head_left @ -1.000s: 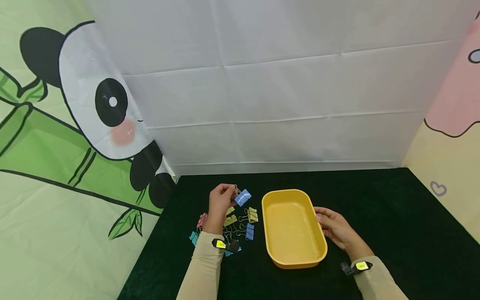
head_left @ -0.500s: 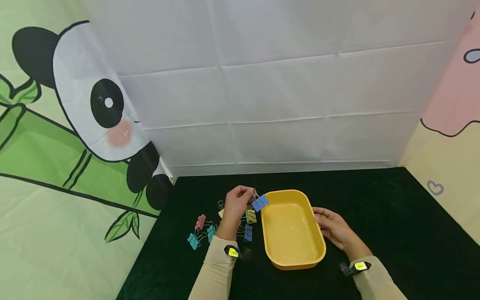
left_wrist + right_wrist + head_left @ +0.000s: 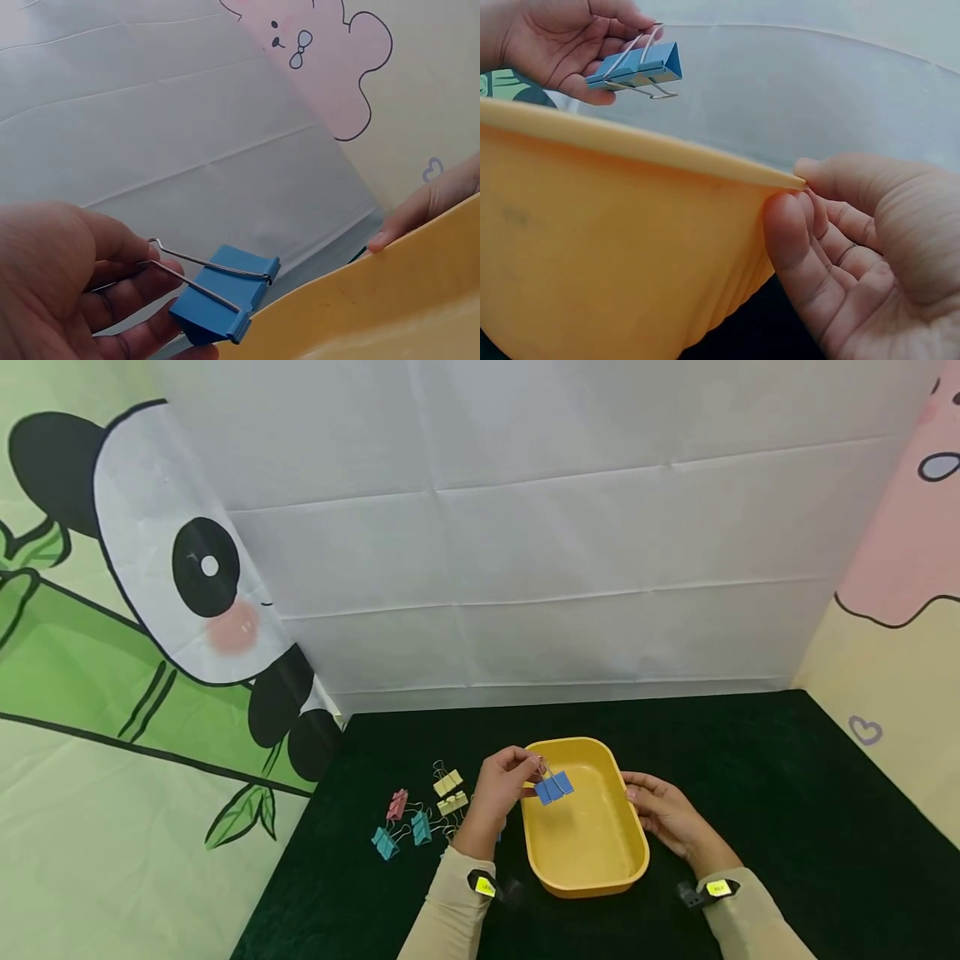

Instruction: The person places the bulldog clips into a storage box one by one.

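A blue binder clip [image 3: 553,787] hangs over the upper left part of a yellow plastic tub [image 3: 585,852]. My left hand [image 3: 501,789] pinches it by a wire handle between thumb and fingers; the left wrist view shows the blue clip [image 3: 225,289] tilted, its body near the tub's rim. At the tub's right side my right hand [image 3: 667,814] grips the rim, thumb on top and fingers beneath, as the right wrist view shows on the tub's edge [image 3: 630,150]. The bare bottom of the tub shows in the head view.
Left of the tub lie several binder clips: a red clip [image 3: 397,805], a teal clip [image 3: 386,842], another teal clip [image 3: 422,827] and a yellow clip [image 3: 447,782]. My left forearm hides others. Dark green cloth [image 3: 750,760] covers the table; a white curtain [image 3: 562,543] hangs behind.
My left hand has carried the blue binder clip rightward from above the loose clips to over the tub. My right hand keeps its hold on the rim.
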Demonstrator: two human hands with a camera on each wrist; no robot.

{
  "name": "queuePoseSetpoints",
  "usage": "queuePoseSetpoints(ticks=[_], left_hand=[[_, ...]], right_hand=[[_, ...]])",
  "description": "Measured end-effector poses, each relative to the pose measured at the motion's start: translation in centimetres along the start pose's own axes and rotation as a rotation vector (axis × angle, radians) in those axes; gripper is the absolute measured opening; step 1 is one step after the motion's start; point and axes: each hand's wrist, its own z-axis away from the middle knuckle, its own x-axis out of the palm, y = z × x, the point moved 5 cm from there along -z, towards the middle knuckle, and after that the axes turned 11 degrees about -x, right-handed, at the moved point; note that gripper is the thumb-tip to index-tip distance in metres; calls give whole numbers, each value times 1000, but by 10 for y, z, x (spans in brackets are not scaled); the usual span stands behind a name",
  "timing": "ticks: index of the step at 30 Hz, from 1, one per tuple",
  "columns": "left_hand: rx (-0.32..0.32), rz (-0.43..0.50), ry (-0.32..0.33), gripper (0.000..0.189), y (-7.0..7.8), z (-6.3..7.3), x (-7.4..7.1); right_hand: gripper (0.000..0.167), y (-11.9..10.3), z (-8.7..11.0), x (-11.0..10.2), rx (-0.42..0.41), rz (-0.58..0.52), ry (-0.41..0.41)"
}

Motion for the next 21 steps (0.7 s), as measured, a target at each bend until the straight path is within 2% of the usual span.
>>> queuePoseSetpoints(ticks=[3, 12, 21], left_hand=[[-13, -18, -35, 17, -3, 3, 5], [6, -58, -169, 20, -9, 12, 19], [23, -150, -240, 16, -14, 17, 32]], right_hand=[[56, 0, -1, -1, 4, 3, 3], [56, 3, -2, -3, -2, 27, -6], [56, 1, -2, -2, 7, 42, -4]])
